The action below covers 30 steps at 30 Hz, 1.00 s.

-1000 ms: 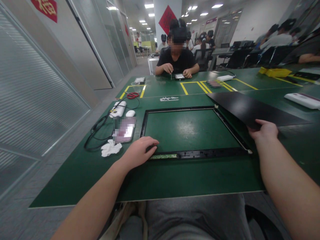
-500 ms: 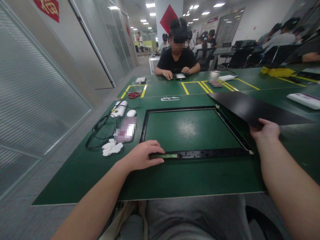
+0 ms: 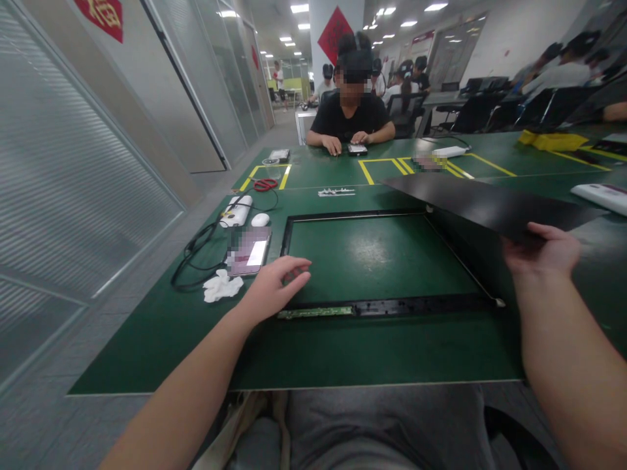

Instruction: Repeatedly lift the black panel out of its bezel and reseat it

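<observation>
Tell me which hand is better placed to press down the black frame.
Left, probably. The left hand is open over the frame's near left corner, while the right hand is busy gripping the raised black panel off to the right.

This is a big workroom where many people sit and work on small machines. Long green tabletops [image 3: 343,352] have yellow boxes [image 3: 365,173] marked on them. A bare black frame [image 3: 392,303] and a thin black sheet [image 3: 490,205] are out like parts. Red scissors [image 3: 264,185] and cables [image 3: 196,251] lie near. A person [image 3: 351,117] across works on a small gadget [image 3: 356,149]. There are black office chairs [image 3: 470,114], glass walls [image 3: 73,163] and bright ceiling lights [image 3: 300,8].
</observation>
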Available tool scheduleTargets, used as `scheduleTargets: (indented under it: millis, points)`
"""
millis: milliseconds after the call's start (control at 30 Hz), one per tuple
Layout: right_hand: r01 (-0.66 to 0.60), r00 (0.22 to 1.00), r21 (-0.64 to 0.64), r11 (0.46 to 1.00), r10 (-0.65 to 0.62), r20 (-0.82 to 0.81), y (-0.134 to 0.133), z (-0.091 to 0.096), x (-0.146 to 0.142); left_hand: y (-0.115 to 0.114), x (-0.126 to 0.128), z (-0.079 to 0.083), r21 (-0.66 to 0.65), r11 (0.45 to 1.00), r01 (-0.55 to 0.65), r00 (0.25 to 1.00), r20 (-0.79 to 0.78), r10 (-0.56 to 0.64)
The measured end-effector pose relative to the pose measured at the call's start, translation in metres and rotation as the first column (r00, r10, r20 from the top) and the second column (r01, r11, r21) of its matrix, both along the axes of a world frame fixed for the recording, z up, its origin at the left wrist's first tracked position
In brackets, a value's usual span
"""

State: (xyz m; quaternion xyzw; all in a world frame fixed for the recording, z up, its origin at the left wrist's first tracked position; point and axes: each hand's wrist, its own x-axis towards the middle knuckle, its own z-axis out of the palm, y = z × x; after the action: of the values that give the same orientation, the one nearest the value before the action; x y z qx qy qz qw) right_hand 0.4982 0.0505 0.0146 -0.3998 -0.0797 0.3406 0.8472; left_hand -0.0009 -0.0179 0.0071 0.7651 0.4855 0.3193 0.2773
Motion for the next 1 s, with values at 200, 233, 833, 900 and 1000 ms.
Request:
scheduleTargets:
  millis: [200, 233, 833, 900, 1000]
  points:
    - [-0.126, 0.991, 0.011, 0.992, 0.126, 0.036, -0.008, 0.004, -0.003, 0.01, -0.009, -0.006, -0.333, 0.941, -0.068, 0.805, 0.539, 0.249]
    - [-0.15, 0.987, 0.019, 0.988, 0.149, 0.061, -0.01, 0.003, -0.003, 0.01, -0.01, -0.006, -0.369, 0.929, -0.027, 0.759, 0.597, 0.26]
    - [-0.487, 0.751, -0.482, 0.728, 0.631, 0.194, -0.02, 0.008, -0.029, 0.005, -0.01, 0.019, -0.397, 0.917, 0.026, 0.617, 0.729, 0.298]
    - [-0.519, 0.692, -0.554, 0.652, 0.7, 0.176, -0.014, 0.004, -0.026, 0.004, -0.012, 0.021, -0.372, 0.928, -0.007, 0.623, 0.725, 0.295]
    - [-0.476, 0.675, -0.578, 0.662, 0.697, 0.243, -0.009, 0.0, -0.024, 0.003, -0.013, 0.022, -0.35, 0.936, -0.033, 0.603, 0.74, 0.298]
